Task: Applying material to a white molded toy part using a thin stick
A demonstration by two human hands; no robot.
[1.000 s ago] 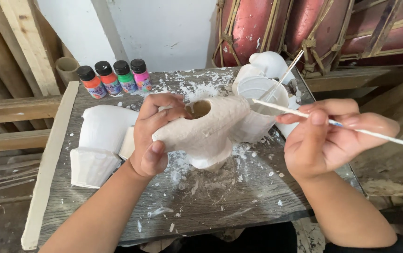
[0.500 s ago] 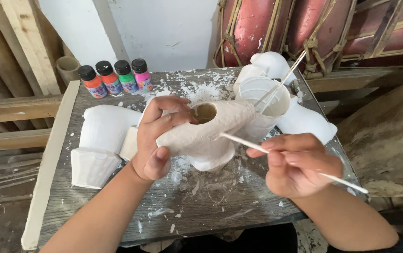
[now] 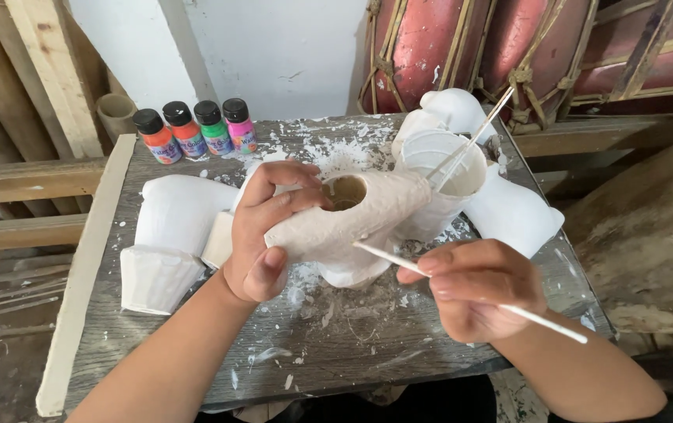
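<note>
The unpainted papier-mâché figure [image 3: 352, 223] stays clamped in the left hand [image 3: 262, 227], its fingers curled over the top just beside the round hole. The right hand [image 3: 477, 290], fingers pinched on the thin white stick [image 3: 469, 291], has dropped from beside the white cup [image 3: 442, 168]. The stick's tip now touches the figure's lower side, so working the surface seems under way.

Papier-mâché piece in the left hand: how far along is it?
White base pieces beside it look coated. The left hand holds the beige hollow form while the right hand brings a thin white stick to it. That form is bare; four paint bottles stay capped.
</note>
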